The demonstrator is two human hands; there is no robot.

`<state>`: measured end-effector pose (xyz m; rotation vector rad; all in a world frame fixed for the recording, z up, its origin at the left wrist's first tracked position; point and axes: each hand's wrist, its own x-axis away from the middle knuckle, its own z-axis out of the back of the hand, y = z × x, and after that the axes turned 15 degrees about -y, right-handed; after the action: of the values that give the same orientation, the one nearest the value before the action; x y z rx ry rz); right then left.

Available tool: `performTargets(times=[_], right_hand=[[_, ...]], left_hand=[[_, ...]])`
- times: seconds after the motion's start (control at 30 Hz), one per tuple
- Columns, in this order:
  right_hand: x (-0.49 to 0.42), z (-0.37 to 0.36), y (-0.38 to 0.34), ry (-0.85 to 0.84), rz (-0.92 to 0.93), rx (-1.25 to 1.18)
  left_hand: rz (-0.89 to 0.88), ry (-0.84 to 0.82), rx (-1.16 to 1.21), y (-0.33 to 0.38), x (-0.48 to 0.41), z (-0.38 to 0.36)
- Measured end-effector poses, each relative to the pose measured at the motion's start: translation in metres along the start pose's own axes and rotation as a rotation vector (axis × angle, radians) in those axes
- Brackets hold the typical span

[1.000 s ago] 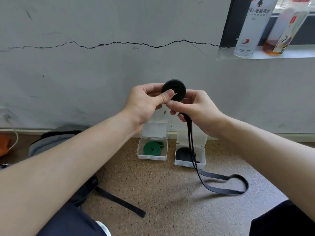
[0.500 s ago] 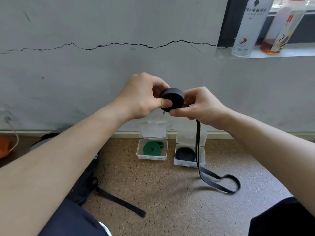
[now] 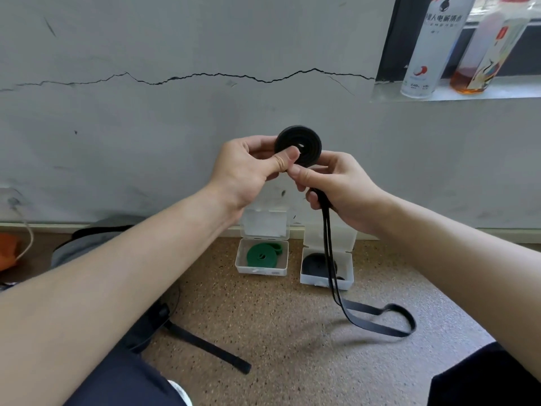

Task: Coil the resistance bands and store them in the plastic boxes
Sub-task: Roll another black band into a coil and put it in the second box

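Note:
A black resistance band (image 3: 307, 143) is partly wound into a flat coil held up in front of the wall. My left hand (image 3: 248, 171) pinches the coil with thumb on its face. My right hand (image 3: 339, 186) grips the band just below the coil, and the loose tail (image 3: 377, 320) hangs down to a loop on the floor. Two open clear plastic boxes stand by the wall: the left box (image 3: 243, 266) holds a coiled green band (image 3: 261, 255), the right box (image 3: 347, 281) holds a coiled black band (image 3: 314, 263).
A dark bag with a strap (image 3: 205, 344) lies on the speckled floor at the left. Two bottles (image 3: 430, 48) stand on a ledge at the upper right. An orange object (image 3: 7, 250) with a cord sits at the far left.
The coil has been turned so that its flat face points at me again, and it sits higher. The loose loop on the floor has shifted a little.

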<state>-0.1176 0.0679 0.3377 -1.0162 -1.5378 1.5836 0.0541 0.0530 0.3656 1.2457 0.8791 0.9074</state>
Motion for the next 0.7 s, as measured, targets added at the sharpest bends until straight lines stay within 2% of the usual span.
performTargets(times=[0.2, 0.3, 0.43, 0.53, 0.6, 0.7], right_hand=[[0.005, 0.013, -0.003, -0.058, -0.065, 0.275], [0.006, 0.018, -0.006, -0.056, -0.098, 0.386], [0.004, 0.016, -0.005, -0.052, -0.094, 0.448], [0.004, 0.013, -0.004, -0.048, -0.054, 0.425], [0.004, 0.013, -0.003, -0.026, -0.026, 0.358], [0.002, 0.010, -0.001, 0.027, 0.009, 0.166]], left_hand=[[-0.067, -0.063, -0.219, 0.007, -0.001, 0.018], [-0.074, -0.117, -0.454, 0.008, -0.001, 0.023], [-0.119, -0.163, -0.830, 0.015, -0.002, 0.018], [-0.147, -0.159, -0.913, 0.017, -0.003, 0.012], [-0.139, -0.097, -0.716, 0.010, -0.001, 0.007], [-0.019, -0.026, -0.039, -0.005, 0.003, -0.006]])
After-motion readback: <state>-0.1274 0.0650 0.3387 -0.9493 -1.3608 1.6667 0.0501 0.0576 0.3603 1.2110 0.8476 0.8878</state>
